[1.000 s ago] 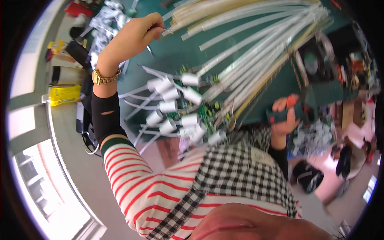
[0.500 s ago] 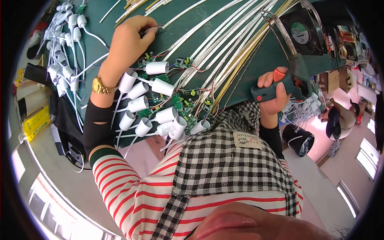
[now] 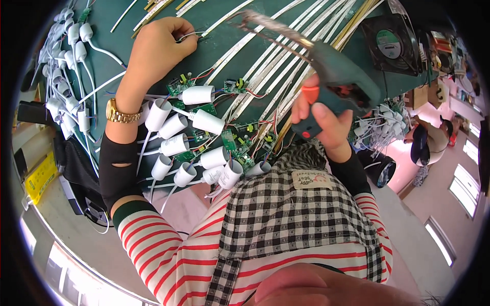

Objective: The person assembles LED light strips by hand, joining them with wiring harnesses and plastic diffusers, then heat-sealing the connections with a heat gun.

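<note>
Head view: we see a green surface (image 3: 214,13) and a bright window (image 3: 66,273); left fingers (image 3: 188,47) pinch a thin wire (image 3: 190,34), right fingers (image 3: 301,105) wrap a dark green, orange-triggered tool (image 3: 347,74).

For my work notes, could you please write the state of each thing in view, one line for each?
Left hand: closed, pinching a thin wire.
Right hand: closed around a green gun-shaped tool.
Green gun-shaped tool: held; on or off, cannot tell.
Long strips: fanned out on the table.
White cylinders: clustered, tilted various ways.
Circuit boards: uncased, some visibly wired.
Fan: spinning or not, cannot tell.
</note>
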### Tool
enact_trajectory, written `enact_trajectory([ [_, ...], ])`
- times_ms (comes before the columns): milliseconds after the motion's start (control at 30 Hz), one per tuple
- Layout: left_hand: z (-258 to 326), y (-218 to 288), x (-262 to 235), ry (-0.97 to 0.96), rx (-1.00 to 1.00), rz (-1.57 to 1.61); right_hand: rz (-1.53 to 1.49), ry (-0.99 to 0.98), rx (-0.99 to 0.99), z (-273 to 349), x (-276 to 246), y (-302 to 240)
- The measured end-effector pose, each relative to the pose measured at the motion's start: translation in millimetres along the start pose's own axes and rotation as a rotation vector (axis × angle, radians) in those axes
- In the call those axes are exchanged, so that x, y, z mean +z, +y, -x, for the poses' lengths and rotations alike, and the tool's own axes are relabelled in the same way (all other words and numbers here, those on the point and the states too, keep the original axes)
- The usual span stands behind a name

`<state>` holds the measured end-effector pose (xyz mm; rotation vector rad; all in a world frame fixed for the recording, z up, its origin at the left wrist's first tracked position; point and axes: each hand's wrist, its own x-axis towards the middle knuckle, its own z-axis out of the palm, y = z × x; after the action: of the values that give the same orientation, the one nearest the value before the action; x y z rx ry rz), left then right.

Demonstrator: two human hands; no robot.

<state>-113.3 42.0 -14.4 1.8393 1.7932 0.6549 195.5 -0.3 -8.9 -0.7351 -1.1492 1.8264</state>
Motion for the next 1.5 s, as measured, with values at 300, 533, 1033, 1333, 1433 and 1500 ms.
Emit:
enact_trajectory([
  [300,-0.2,3.6,-0.7,-0.001,-0.034,-0.021,0.08,-0.056,0.154,-8.8,10.4,-6.8],
  [533,-0.7,1.5,1.6,0.029,-0.046,-0.006,0.655,-0.153,-0.094,-16.4,21.9,-15.8],
  [1033,0.5,1.1,-0.2,0.012,-0.032,-0.062,0.881,-0.132,-0.201,-27.3,37.7,-12.8],
  [1333,-0.1,0.8,1.3,0.046,0.001,-0.045,0.942,-0.151,-0.159,-26.8,39.2,-15.8],
  [1433,0.6,0.3,1.8,0.062,0.015,-0.045,0.952,-0.167,-0.194,-26.5,38.2,-12.5],
  [1500,0.9,1.0,1.2,0.07,0.02,-0.045,0.985,-0.196,-0.171,-24.5,33.5,-14.5],
])
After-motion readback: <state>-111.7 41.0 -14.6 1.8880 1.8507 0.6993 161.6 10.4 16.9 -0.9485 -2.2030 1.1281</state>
